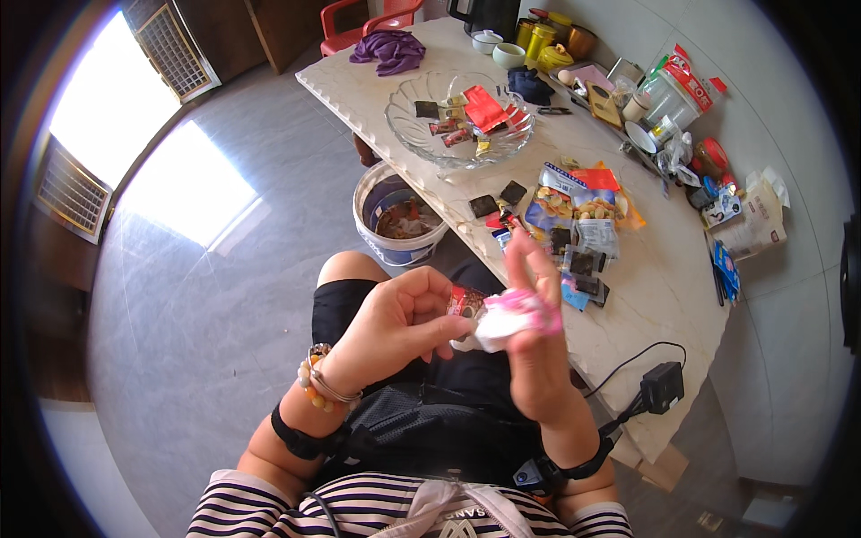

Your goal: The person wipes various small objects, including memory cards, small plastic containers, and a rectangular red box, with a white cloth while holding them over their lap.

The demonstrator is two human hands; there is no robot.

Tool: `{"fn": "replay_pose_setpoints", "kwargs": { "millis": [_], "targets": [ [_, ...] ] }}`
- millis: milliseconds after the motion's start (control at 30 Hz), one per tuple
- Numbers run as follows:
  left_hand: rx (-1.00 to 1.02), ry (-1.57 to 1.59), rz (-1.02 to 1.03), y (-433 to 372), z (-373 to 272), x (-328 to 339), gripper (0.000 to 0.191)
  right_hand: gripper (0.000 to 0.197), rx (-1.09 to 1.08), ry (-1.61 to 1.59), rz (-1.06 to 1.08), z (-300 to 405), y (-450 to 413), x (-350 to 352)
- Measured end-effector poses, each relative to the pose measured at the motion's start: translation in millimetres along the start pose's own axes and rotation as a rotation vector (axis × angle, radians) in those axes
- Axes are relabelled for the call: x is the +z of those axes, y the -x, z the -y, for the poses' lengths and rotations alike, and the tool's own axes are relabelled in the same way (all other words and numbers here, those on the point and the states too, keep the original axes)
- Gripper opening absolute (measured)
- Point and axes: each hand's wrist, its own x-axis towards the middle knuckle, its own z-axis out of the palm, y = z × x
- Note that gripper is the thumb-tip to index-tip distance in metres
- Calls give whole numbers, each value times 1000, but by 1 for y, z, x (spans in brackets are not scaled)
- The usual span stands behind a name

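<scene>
Over my lap, my left hand [397,323] pinches a small red and brown wrapped snack [465,301] between thumb and fingers. Close beside it, my right hand [538,350] holds a crumpled white and pink tissue or cloth [514,317], a little blurred. The two held things meet or overlap; I cannot tell which. On the table behind my right hand lie dark square packets [482,206], blue snack bags [551,198] and small clear packets. A scalloped glass bowl [420,151] farther back holds a red packet [485,107] and several small wrapped sweets.
A white bucket [397,250] with scraps inside stands on the floor beside the marble-look table [646,296]. Jars, cups and a loaded tray line the wall. A purple cloth [389,51] lies at the far end. A black adapter [662,388] with cables is at the near right.
</scene>
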Motion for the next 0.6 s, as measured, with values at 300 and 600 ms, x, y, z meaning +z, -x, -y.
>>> {"fn": "replay_pose_setpoints", "kwargs": {
  "millis": [300,600],
  "targets": [
    [359,-346,168,5,-2,5,18,40,458,-190,-74,-17,2,3],
    [34,-22,35,8,-6,15,25,40,-37,72,10,8,0,9]
  ]
}}
